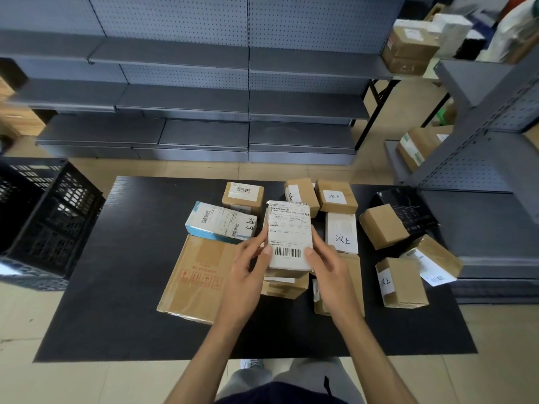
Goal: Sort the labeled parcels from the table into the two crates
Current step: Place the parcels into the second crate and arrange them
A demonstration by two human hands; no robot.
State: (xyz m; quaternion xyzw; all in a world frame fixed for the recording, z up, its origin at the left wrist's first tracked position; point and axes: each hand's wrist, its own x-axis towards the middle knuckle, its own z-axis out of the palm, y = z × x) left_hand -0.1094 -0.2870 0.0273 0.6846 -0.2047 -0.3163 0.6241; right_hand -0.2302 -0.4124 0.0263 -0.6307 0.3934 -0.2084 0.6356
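Both hands hold up a small white parcel with a shipping label and barcode facing me, above the middle of the black table. My left hand grips its left edge, thumb near the barcode. My right hand grips its right edge. Several labeled parcels lie on the table: a blue-white box, a large flat carton, small brown boxes with handwritten labels, and a white one. One black crate stands left of the table.
Grey metal shelving runs behind the table, bare. A second shelf unit on the right holds cartons. More boxes sit at the top right. A black bag lies on the table's right side.
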